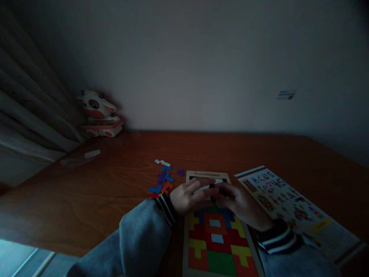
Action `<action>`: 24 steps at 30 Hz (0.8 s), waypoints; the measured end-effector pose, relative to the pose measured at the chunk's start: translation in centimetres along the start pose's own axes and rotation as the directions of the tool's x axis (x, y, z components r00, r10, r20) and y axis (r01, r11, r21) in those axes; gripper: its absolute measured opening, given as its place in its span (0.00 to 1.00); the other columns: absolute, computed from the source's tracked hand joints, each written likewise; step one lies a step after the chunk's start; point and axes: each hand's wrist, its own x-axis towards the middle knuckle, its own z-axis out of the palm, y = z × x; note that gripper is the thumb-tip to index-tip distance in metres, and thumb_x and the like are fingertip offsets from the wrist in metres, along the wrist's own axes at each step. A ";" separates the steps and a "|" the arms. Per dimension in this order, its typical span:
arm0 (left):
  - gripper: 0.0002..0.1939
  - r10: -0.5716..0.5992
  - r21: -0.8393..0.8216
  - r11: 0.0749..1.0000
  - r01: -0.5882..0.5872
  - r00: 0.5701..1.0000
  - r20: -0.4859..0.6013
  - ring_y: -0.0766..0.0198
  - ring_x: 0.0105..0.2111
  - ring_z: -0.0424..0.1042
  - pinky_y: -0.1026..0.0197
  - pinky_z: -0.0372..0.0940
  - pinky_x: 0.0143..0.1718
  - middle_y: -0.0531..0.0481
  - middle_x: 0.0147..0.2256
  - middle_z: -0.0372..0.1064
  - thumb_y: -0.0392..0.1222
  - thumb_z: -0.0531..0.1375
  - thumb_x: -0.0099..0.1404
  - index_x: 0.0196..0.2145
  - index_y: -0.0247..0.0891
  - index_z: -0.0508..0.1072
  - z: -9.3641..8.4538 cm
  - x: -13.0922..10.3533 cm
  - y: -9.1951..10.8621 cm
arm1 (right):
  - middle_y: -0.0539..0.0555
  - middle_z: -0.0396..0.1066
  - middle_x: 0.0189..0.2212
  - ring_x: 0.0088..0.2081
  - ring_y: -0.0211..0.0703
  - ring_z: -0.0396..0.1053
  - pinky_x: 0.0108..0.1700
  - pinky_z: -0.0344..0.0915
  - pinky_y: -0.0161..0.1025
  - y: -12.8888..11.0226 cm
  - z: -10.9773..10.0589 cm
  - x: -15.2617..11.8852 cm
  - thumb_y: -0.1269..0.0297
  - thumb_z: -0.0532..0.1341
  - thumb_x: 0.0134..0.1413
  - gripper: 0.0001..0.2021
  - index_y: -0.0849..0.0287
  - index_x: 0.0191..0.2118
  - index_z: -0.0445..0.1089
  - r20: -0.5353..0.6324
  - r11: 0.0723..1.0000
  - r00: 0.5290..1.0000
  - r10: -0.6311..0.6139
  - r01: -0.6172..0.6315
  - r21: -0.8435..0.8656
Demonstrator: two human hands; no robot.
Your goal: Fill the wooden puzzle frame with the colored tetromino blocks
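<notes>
A wooden puzzle board [213,265] lies in front of me, its lower part filled with red, yellow, green, orange and white block pieces. My left hand [191,197] rests over the upper part of the board, fingers stretched out towards the right. White piece [201,188] shows between those fingers. My right hand [240,203] comes from the other side, its fingers loosely bent and apart, with the tips close to my left fingertips. Both hands hide part of the board's upper area, and whether the fingertips touch a piece is partly covered.
Left of the board lie loose pieces: a white zigzag one [162,162], purple ones [180,172], blue ones [155,189] and an orange one [167,187]. A printed pattern sheet [288,204] lies to the right. At the back left stand a toy [99,111] and a curtain [25,96].
</notes>
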 end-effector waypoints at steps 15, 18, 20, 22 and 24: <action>0.16 -0.347 0.024 0.938 0.347 0.933 0.093 0.55 0.52 0.71 0.49 0.69 0.53 0.43 0.54 0.71 0.48 0.58 0.70 0.51 0.39 0.73 1.3 -1.0 -1.8 | 0.56 0.74 0.39 0.41 0.51 0.71 0.46 0.67 0.51 3.2 -1.4 1.0 0.65 0.57 0.62 0.09 0.52 0.40 0.76 -0.210 0.634 0.879 -0.428 0.127 -0.763; 0.16 -0.335 -0.011 0.940 0.341 0.928 0.161 0.55 0.54 0.70 0.49 0.68 0.55 0.42 0.54 0.71 0.48 0.58 0.70 0.52 0.39 0.72 1.2 -1.1 -1.7 | 0.57 0.73 0.40 0.42 0.51 0.70 0.46 0.67 0.51 3.1 -1.2 1.1 0.63 0.58 0.63 0.10 0.51 0.40 0.78 -0.147 0.597 0.898 -0.414 0.146 -0.789; 0.16 -0.348 -0.011 0.934 0.356 0.919 0.183 0.55 0.54 0.70 0.49 0.68 0.56 0.42 0.54 0.71 0.48 0.58 0.70 0.52 0.38 0.72 1.2 -1.2 -1.7 | 0.58 0.72 0.40 0.43 0.52 0.70 0.46 0.67 0.51 3.0 -1.1 1.1 0.61 0.58 0.63 0.10 0.51 0.40 0.78 -0.107 0.584 0.909 -0.404 0.166 -0.795; 0.17 -0.367 -0.003 0.927 0.375 0.908 0.199 0.54 0.55 0.70 0.49 0.67 0.56 0.41 0.55 0.71 0.48 0.58 0.70 0.51 0.37 0.72 1.2 -1.3 -1.7 | 0.58 0.71 0.40 0.43 0.52 0.69 0.46 0.67 0.51 2.8 -1.0 0.9 0.58 0.58 0.64 0.11 0.50 0.43 0.78 -0.084 0.575 0.920 -0.383 0.167 -0.801; 0.17 -0.384 0.009 0.920 0.392 0.896 0.224 0.53 0.55 0.70 0.48 0.67 0.56 0.41 0.55 0.70 0.49 0.58 0.70 0.51 0.37 0.72 1.2 -1.3 -1.7 | 0.59 0.70 0.39 0.43 0.52 0.68 0.46 0.67 0.51 2.5 -0.9 0.8 0.56 0.56 0.65 0.14 0.51 0.47 0.77 -0.067 0.568 0.933 -0.353 0.157 -0.808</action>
